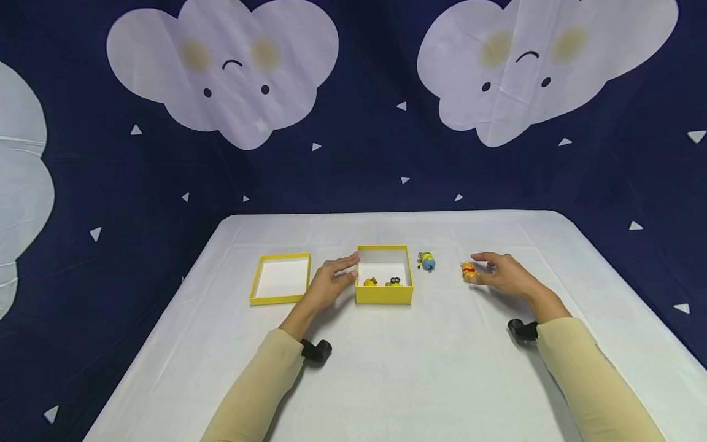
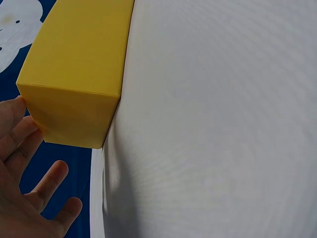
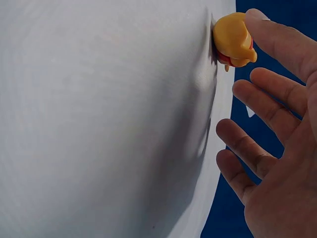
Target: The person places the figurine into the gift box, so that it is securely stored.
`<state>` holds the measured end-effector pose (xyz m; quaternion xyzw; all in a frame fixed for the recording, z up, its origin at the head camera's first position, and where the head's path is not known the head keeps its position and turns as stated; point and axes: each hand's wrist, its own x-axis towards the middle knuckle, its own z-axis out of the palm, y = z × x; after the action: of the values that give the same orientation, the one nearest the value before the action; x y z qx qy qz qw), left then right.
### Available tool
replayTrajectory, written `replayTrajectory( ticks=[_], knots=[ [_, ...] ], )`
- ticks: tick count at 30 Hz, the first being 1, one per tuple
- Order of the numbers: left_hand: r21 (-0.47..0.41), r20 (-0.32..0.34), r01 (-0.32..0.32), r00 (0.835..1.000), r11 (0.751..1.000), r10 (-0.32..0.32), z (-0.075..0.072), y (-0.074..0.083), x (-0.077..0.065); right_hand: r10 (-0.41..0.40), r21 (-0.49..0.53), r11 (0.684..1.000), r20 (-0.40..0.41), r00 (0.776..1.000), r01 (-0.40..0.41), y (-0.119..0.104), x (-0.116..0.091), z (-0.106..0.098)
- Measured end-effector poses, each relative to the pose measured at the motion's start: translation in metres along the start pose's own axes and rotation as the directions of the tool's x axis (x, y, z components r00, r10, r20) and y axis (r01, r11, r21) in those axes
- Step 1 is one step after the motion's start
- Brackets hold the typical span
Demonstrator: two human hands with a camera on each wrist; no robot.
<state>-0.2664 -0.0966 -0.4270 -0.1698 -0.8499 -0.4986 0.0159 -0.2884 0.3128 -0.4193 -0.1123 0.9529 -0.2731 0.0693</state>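
Cardboard, stiff but light, seems to make up the lid point(image 1: 284, 277) lying leftmost, yellow-edged and white inside; a hold on its rim would do, though a hard pinch might dent it. Next is the left hand point(image 1: 330, 280), unclenched, its extended fingertips against the left wall of the yellow box point(image 1: 383, 296). That box stands uncovered on the white surface point(image 1: 420, 368), likely stiff board too and best steadied by light pressure on a side wall. Inside, near its front, show 2 small toys: a yellow-topped figure point(image 1: 370, 282) and, to its right, a goggle-eyed figure point(image 1: 394, 282). Just right of the box lies a blue-and-yellow figure point(image 1: 427, 262), probably light and easy to lift by its rounded body. Farther right, on the surface, is the orange figure point(image 1: 469, 272). It should handle as hard plastic: light, rigid, not very fragile, perhaps slippery on its curves, so a thumb-and-fingertip pinch across the middle would suit. It looks glossy and round-headed, with a red band of clothing. At its right side the right hand point(image 1: 505, 275) is loosely spread, grasping nothing; whether the thumb touches the toy, I cannot tell.
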Motion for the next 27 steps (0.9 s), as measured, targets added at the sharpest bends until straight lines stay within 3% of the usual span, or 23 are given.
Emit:
replayTrajectory(
  ticks=[14,21,27],
  knots=[
    [0.013,-0.007,0.032,0.999,0.999,-0.032,-0.0006,0.0021,-0.0006,-0.006,-0.036,0.999,-0.022,1.0,0.006,-0.0047,0.0046,0.0022],
    [0.003,-0.003,-0.005,1.0,1.0,0.005,-0.0008,0.0004,0.0003,0.006,-0.049,0.999,-0.01,1.0,-0.007,-0.0043,0.0078,0.0026],
    [-0.005,-0.007,0.012,1.0,1.0,-0.012,0.0004,0.0012,-0.0003,-0.008,-0.073,0.997,-0.016,1.0,0.007,-0.0026,0.0091,0.0048]
  ],
)
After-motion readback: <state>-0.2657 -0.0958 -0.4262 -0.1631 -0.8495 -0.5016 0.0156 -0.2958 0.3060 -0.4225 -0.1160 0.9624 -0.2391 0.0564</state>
